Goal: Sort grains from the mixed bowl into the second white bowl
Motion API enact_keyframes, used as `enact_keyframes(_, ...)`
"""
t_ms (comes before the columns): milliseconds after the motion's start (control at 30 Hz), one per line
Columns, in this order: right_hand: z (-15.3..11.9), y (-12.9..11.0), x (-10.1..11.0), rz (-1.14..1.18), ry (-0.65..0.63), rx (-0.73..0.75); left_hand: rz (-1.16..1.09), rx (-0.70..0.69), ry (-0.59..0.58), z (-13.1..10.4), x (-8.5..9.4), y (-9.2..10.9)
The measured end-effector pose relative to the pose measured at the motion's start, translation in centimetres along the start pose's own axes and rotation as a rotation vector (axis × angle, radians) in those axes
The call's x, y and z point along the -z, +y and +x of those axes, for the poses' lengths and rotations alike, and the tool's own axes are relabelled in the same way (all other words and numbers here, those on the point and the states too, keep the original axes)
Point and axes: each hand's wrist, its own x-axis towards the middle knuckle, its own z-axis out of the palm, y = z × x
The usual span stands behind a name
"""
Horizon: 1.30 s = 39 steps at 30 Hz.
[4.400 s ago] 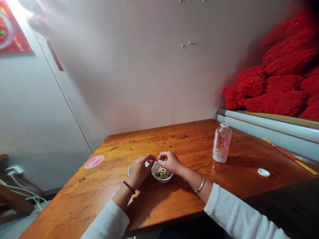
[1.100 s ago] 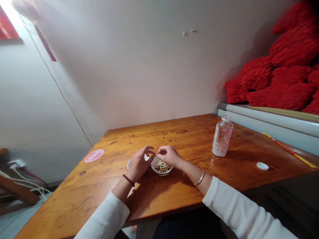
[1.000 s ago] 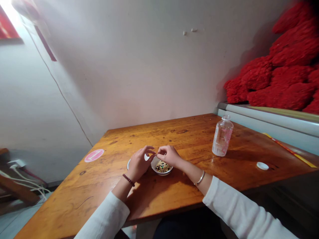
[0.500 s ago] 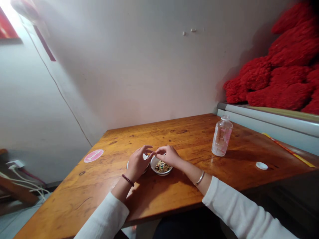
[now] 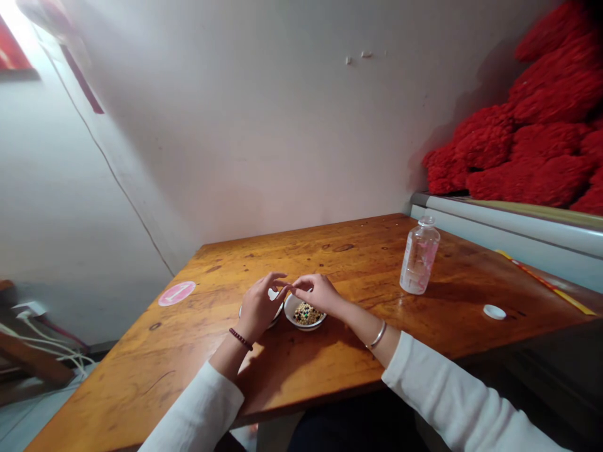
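Two white bowls stand side by side on the wooden table. The right bowl (image 5: 292, 318) holds a heap of small beads (image 5: 308, 313), mostly pale tan with some dark and coloured ones. Most of the left bowl (image 5: 272, 294) is hidden behind my left hand (image 5: 262, 306), which hovers over it with thumb and fingers curved into a pinch. My right hand (image 5: 317, 292) reaches across the bead bowl, its thumb and forefinger pressed together. The fingertips of both hands meet between the bowls; anything between them is too small to make out.
On the table (image 5: 358, 351) a clear plastic bottle (image 5: 420, 257) stands uncapped at the right, with a white cap (image 5: 494, 312) lying beyond it. A yellow-red strip (image 5: 546, 282) lies along the right edge. A pink round sticker (image 5: 177, 293) is at the left.
Both hands stay nearly in place, fingertips still together above the bowls, with only a slight shift of the fingers. Bowls, bottle and cap have not moved.
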Motion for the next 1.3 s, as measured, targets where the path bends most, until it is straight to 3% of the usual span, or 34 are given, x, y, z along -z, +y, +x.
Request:
enact_keyframes(133, -0.2, -0.4, 0.1, -0.032, 0.029, -0.008, 0.06, 0.045, 0.04, 0.0, 0.3, 0.3)
enact_keyframes(233, -0.2, -0.4, 0.1, -0.046, 0.075, -0.023, 0.229, 0.219, 0.091, 0.2, 0.9, 0.7)
enact_keyframes(333, -0.1, -0.2, 0.1, -0.04, 0.103, -0.017, 0.446, 0.365, -0.04, 0.3, 1.5, 0.7)
enact_keyframes(433, 0.0, 0.1, 0.1, -0.028, 0.169, -0.014, 0.583, 0.372, -0.231, 0.2, 1.6, 0.1)
enact_keyframes(667, 0.1, -0.1, 0.3, -0.006, 0.247, 0.015, 0.534, 0.352, -0.441, -0.2, 1.4, -1.4)
enact_keyframes(1000, 0.1, 0.3, 0.1, -0.059, 0.209, -0.018, 0.495, 0.349, -0.453, -0.2, 1.5, -1.4)
enact_keyframes(1300, -0.1, -0.3, 0.2, -0.11, 0.165, -0.031, 0.418, 0.358, -0.302, 0.2, 1.5, -0.8)
